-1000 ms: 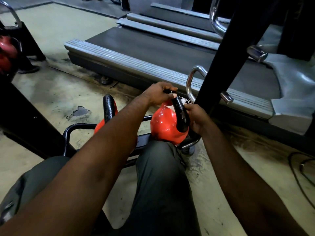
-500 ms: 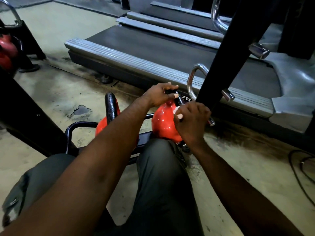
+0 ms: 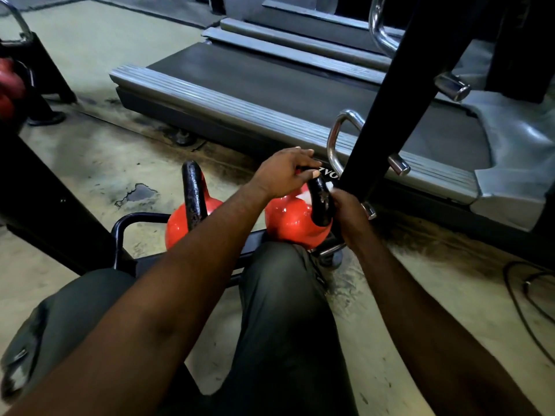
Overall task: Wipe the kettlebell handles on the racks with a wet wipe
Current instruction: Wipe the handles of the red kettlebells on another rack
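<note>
Black handle (image 3: 322, 202) between both hands (image 3: 280, 175) (image 3: 350, 210)

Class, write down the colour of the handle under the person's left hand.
Black handle, above a red body; the head view shows it.

Red kettlebell (image 3: 288, 223) on low rack (image 3: 120, 232), black handle (image 3: 321, 202) upright, white wipe (image 3: 329, 185) against it

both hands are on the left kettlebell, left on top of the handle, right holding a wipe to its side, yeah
No, head view: they're on the right kettlebell, left hand on top of its handle, right hand holding the wipe to its side.
</note>
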The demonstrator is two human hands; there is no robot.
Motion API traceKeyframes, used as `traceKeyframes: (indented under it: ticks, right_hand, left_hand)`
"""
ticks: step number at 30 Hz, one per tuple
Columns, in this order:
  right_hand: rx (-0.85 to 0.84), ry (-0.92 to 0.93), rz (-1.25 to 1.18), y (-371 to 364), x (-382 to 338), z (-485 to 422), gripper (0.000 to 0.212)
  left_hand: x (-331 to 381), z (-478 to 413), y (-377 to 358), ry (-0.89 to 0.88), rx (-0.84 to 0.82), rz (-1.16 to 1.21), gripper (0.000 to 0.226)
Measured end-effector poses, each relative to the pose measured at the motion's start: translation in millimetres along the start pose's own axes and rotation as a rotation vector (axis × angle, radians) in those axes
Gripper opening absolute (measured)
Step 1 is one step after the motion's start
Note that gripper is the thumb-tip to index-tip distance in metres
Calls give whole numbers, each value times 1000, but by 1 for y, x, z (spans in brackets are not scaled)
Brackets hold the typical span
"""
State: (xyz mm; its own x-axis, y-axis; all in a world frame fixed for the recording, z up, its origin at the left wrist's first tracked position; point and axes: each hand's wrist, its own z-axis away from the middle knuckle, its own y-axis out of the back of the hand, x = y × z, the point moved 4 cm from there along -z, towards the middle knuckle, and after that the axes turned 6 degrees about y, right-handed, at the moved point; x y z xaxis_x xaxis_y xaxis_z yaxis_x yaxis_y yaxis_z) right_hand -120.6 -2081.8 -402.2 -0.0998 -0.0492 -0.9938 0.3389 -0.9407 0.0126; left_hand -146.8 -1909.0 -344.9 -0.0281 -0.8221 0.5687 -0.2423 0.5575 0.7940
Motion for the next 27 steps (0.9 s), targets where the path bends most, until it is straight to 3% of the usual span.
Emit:
traceKeyframes:
  ticks: [3,7,12,16,19,24,27]
  right_hand:
    - [90,313,187,27,1,29,21]
    - [230,751,648,7,-24,33,17]
    - [185,1030,1135,-26,-26,38,11]
    - [222,1078,1165,-20,-13,52,5]
    - [269,991,1051,-3,3,66,7]
    - [326,739,620,11,28,75,17]
    - [278,513,321,12,31,71,28]
  left_hand:
    - [7,-5,2,-22,-2,42,32]
    - [-9,-8,13,32,23,23,32]
    - [-1,-9,4,9,2,-10,29]
    - [0,-5,2,28,-1,23,31]
    - [0,-2,2,32,5,33,31]
    - [-2,-1,3,55,-2,37,32]
    - [2,0,2,58,-12,46,33]
